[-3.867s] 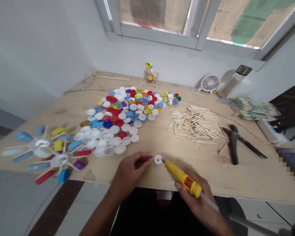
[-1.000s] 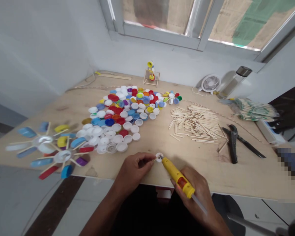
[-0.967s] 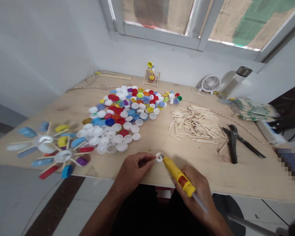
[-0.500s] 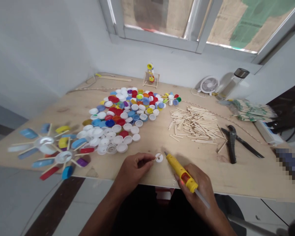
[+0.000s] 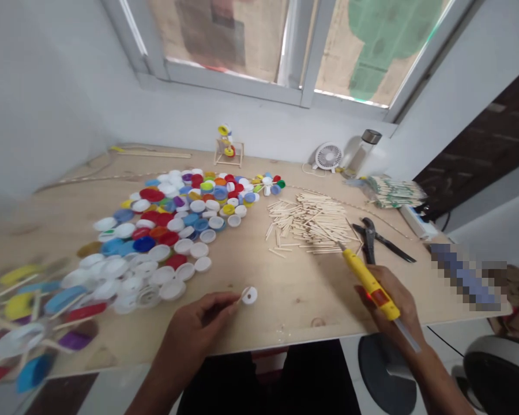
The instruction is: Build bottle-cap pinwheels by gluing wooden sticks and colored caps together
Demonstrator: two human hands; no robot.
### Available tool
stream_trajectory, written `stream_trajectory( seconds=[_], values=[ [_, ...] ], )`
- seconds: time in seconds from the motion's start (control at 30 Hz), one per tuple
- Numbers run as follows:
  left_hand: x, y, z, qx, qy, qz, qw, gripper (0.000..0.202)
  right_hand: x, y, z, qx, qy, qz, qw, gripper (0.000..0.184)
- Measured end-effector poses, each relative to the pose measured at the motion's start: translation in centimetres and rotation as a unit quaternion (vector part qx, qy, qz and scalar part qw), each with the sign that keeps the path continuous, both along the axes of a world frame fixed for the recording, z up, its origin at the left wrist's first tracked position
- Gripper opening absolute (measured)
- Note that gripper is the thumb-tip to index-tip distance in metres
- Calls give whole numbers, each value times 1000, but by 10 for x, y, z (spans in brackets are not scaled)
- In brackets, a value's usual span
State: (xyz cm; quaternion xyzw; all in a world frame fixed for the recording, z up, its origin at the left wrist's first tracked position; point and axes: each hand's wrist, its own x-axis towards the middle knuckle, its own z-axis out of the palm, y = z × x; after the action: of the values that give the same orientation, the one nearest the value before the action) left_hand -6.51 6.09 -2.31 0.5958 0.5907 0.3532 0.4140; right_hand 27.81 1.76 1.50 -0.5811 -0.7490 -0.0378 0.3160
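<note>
My left hand [image 5: 203, 323] pinches a short wooden stick [image 5: 244, 294], whose tip lies on a small white disc [image 5: 249, 295] with a hole in its middle. The disc rests on the wooden table near the front edge. In my right hand [image 5: 393, 300] is a yellow glue gun [image 5: 367, 282], with a clear glue stick [image 5: 406, 334] poking out of its back. Its nozzle points up and left, in front of the pile of wooden sticks [image 5: 320, 222]. Bottle caps [image 5: 160, 253] of several colours are heaped left of centre.
Blurred wheels of sticks and caps [image 5: 21, 337] lie at the left front. Pliers [image 5: 369, 239] and a power strip [image 5: 417, 222] are on the right. Farther back stand a small fan [image 5: 328, 157], a glass bottle [image 5: 362, 153] and a stick frame with caps [image 5: 229, 153].
The view has turned to the right. My right hand has carried the glue gun away from the disc, rightward toward the stick pile. My left hand still holds the stick at the disc.
</note>
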Motion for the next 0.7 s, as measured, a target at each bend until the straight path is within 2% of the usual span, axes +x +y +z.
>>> stream_trajectory(
  seconds=[0.1, 0.2, 0.4, 0.57, 0.7],
  values=[
    [-2, 0, -3, 0, 7, 2, 1000, 17, 47, -1, -6, -8, -52, -35, 998, 18],
    [-1, -1, -3, 8, 12, 5, 1000, 18, 76, -2, -14, -40, -99, -57, 993, 24],
    [4, -3, 3, 7, -9, 9, 1000, 18, 85, -4, -21, -27, -118, -57, 991, 28],
    [5, -4, 6, 7, 2, 11, 1000, 18, 102, 6, -21, -9, -161, -80, 984, 28],
    [5, -4, 6, 1, 3, 17, 1000, 21, 121, 21, -19, -42, -223, -49, 973, 37]
  ],
)
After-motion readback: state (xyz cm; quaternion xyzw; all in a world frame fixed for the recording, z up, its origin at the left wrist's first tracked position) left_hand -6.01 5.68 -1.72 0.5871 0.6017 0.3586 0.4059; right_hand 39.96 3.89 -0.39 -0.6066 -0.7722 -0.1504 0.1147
